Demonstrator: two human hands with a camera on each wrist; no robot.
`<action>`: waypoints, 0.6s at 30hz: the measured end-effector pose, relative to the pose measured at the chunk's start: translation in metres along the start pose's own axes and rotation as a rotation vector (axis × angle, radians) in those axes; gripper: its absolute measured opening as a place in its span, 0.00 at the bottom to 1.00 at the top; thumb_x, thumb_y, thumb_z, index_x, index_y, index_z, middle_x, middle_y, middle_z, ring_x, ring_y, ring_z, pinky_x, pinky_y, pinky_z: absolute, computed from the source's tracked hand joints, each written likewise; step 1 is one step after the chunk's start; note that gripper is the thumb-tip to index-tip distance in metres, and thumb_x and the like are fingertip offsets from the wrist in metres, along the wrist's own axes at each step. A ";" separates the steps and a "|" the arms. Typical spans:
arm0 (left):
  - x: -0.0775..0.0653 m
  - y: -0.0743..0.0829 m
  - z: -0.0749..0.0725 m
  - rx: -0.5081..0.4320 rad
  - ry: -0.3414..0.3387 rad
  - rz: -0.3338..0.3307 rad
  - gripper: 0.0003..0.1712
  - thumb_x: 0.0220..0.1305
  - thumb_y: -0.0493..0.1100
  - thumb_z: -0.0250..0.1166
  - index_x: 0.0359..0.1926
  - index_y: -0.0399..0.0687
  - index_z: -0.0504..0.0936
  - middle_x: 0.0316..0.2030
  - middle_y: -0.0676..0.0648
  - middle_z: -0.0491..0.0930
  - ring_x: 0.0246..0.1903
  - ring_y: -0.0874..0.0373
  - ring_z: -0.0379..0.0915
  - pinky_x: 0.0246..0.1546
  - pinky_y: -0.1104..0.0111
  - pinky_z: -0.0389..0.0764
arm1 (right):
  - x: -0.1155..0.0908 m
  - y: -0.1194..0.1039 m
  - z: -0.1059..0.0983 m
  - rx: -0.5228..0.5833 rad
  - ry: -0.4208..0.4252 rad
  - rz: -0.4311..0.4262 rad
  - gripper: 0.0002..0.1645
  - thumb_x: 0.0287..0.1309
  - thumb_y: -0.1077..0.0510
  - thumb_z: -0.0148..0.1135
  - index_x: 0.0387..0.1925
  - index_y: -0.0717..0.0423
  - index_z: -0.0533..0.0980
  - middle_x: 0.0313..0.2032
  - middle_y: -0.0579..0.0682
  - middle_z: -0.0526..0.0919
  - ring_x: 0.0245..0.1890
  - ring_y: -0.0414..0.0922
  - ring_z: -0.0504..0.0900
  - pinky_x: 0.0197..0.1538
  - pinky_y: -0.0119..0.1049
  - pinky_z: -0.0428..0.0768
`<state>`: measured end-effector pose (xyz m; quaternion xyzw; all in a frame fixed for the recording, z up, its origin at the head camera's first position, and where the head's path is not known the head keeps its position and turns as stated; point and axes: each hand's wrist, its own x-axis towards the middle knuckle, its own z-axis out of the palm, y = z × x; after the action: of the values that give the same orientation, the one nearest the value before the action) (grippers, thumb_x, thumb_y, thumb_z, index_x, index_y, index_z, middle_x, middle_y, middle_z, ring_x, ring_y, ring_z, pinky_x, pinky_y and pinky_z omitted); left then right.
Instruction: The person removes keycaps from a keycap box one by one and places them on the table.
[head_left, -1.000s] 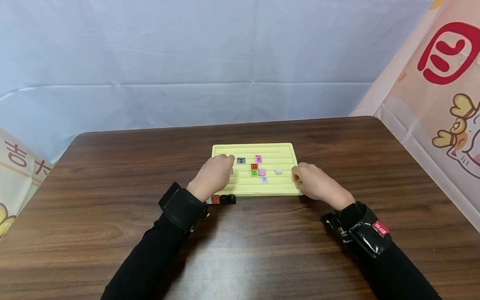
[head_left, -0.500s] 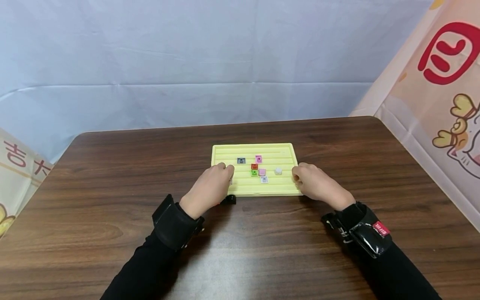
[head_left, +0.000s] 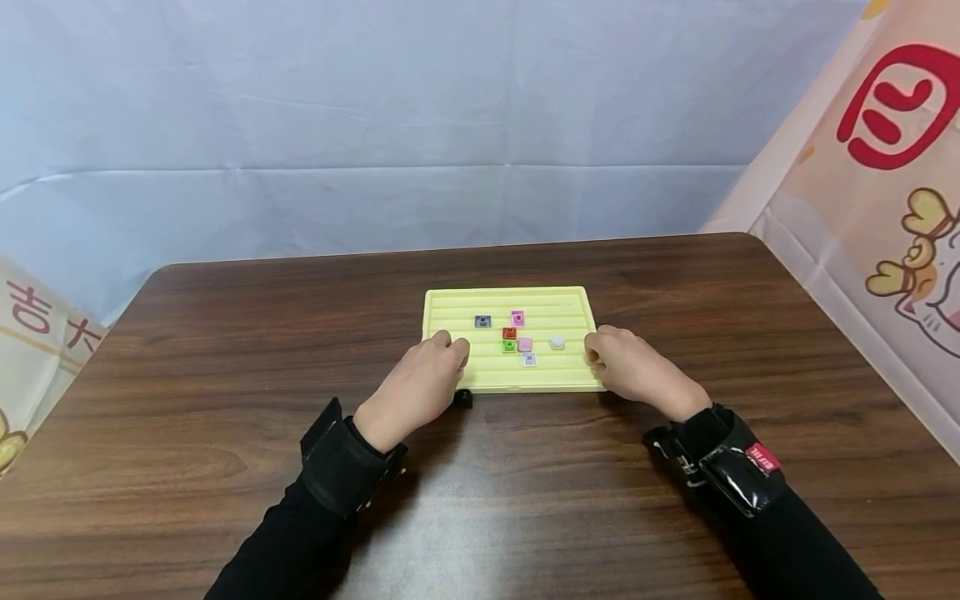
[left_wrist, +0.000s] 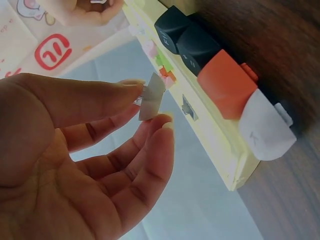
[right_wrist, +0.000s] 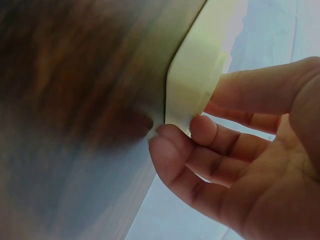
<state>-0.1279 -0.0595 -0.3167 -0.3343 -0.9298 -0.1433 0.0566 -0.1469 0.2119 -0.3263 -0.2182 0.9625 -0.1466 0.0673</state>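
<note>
A pale blue backdrop (head_left: pixel 360 125) hangs behind a dark wood-grain surface (head_left: pixel 525 500), with a pinkish printed cloth (head_left: pixel 817 250) at the right and another printed cloth (head_left: pixel 37 350) at the far left. Two black sleeves reach in from the near side, the left sleeve (head_left: pixel 258 546) and the right sleeve (head_left: pixel 806 542), each ending in a black wrist strap. Between the hands a pale yellow tray (head_left: pixel 558 377) with ridged rows lies flat on the surface. The right hand (head_left: pixel 637 367) is at the tray's right end, its grip pinching the edge between thumb and curled fingers. The left hand (head_left: pixel 416 383) is at the left end, its grip pinching a thin pale tile (left_wrist: pixel 152 97) between thumb and fingertips; whether the tile touches the tray cannot be told. Just beside the tray's near edge stands a row of keycaps: two black (left_wrist: pixel 197 50), one orange (left_wrist: pixel 227 82), one white (left_wrist: pixel 267 125). Smallest are the pieces on the tray: a grey piece (head_left: pixel 483 321) and a magenta piece (head_left: pixel 517 318) farther back, a red piece (head_left: pixel 509 332), green piece (head_left: pixel 509 346) and light pink piece (head_left: pixel 525 344) clustered at the middle, a whitish square (head_left: pixel 528 359) nearer the front, and a white piece (head_left: pixel 557 342) apart toward the right.
</note>
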 end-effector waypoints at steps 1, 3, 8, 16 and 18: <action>0.000 0.000 0.000 -0.001 -0.001 -0.003 0.03 0.61 0.31 0.59 0.31 0.38 0.73 0.23 0.46 0.63 0.20 0.57 0.57 0.23 0.69 0.62 | 0.000 0.000 0.000 0.000 0.001 -0.002 0.07 0.55 0.73 0.53 0.26 0.61 0.69 0.24 0.51 0.66 0.23 0.45 0.62 0.26 0.36 0.62; 0.000 0.001 -0.001 -0.004 0.000 -0.003 0.03 0.60 0.30 0.59 0.31 0.38 0.73 0.24 0.46 0.64 0.20 0.57 0.58 0.23 0.69 0.63 | 0.001 0.000 0.000 -0.002 0.002 -0.002 0.07 0.55 0.73 0.54 0.26 0.61 0.70 0.24 0.51 0.66 0.23 0.45 0.62 0.26 0.36 0.62; 0.000 0.001 -0.003 -0.015 -0.020 -0.013 0.03 0.59 0.30 0.60 0.33 0.37 0.74 0.26 0.44 0.66 0.21 0.56 0.61 0.24 0.69 0.65 | 0.001 0.000 0.000 -0.001 -0.001 0.001 0.06 0.54 0.73 0.54 0.26 0.62 0.70 0.24 0.51 0.67 0.23 0.45 0.63 0.26 0.36 0.63; 0.000 0.002 -0.005 -0.038 -0.065 -0.033 0.04 0.61 0.29 0.58 0.37 0.37 0.75 0.31 0.42 0.68 0.20 0.57 0.60 0.22 0.69 0.64 | 0.000 0.001 0.001 -0.005 0.007 -0.007 0.07 0.55 0.73 0.54 0.26 0.61 0.70 0.24 0.51 0.66 0.23 0.45 0.62 0.26 0.35 0.62; 0.001 0.003 -0.005 -0.043 -0.074 -0.037 0.04 0.61 0.29 0.57 0.38 0.37 0.75 0.31 0.42 0.68 0.20 0.57 0.60 0.22 0.69 0.64 | 0.000 0.001 0.001 -0.005 0.007 -0.009 0.07 0.55 0.72 0.54 0.26 0.61 0.70 0.24 0.51 0.66 0.23 0.45 0.62 0.26 0.35 0.62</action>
<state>-0.1264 -0.0587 -0.3107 -0.3232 -0.9340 -0.1518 0.0123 -0.1474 0.2126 -0.3273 -0.2222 0.9621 -0.1452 0.0625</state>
